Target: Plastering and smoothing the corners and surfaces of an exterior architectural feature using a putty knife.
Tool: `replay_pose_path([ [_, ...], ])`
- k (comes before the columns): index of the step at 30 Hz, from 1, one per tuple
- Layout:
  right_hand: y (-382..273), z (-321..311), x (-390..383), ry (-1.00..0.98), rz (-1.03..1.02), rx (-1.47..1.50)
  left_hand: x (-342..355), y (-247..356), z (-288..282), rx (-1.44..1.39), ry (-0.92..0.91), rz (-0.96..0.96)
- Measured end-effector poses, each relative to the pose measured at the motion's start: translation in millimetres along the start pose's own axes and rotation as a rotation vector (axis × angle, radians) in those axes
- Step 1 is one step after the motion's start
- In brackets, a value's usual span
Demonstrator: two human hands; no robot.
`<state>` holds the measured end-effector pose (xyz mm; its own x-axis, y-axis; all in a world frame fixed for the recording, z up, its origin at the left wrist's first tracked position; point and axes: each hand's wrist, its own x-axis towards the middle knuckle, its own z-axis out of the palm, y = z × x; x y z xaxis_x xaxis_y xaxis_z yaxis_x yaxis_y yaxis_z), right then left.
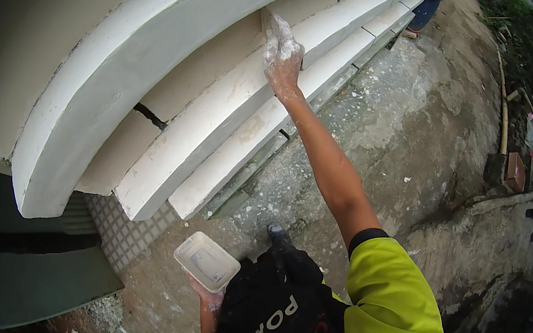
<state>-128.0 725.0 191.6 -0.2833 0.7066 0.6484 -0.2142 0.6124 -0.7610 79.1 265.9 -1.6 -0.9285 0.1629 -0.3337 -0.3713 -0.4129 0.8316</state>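
My left hand (210, 297), low in the view, grips a shallow white plastic tray (231, 274) from below, most of its fingers hidden. A whitish smear lies on the tray's bottom. My right arm stretches up to the moulding, and my right hand (282, 51), coated in white paste, presses at the beige wall strip (200, 79) just above a white ledge (222, 95). Its fingers are closed together. Whatever they may hold is too small or too covered to make out.
A thick curved white band (97, 85) overhangs the strip on the left. A lower ledge (250, 133) steps down toward the spattered concrete ground (384, 108). Dark gaps (151, 116) split the strip. Checkered tiles (135, 230) lie lower left; a bamboo pole (502, 111) and brick (516, 172) stand far right.
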Motion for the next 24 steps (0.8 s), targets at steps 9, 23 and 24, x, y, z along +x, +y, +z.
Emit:
replay_pose_path([
  [9, 55, -35, 88, 0.22, -0.027, -0.016, -1, -7, 5, -0.238, 0.019, -0.127],
  [23, 17, -4, -11, -0.093, -0.293, 0.06, -9, -22, -4, -0.265, 0.104, -0.146],
  [24, 10, -9, -6, -0.035, -0.27, 0.101, -8, -24, -7, -0.267, 0.105, -0.139],
])
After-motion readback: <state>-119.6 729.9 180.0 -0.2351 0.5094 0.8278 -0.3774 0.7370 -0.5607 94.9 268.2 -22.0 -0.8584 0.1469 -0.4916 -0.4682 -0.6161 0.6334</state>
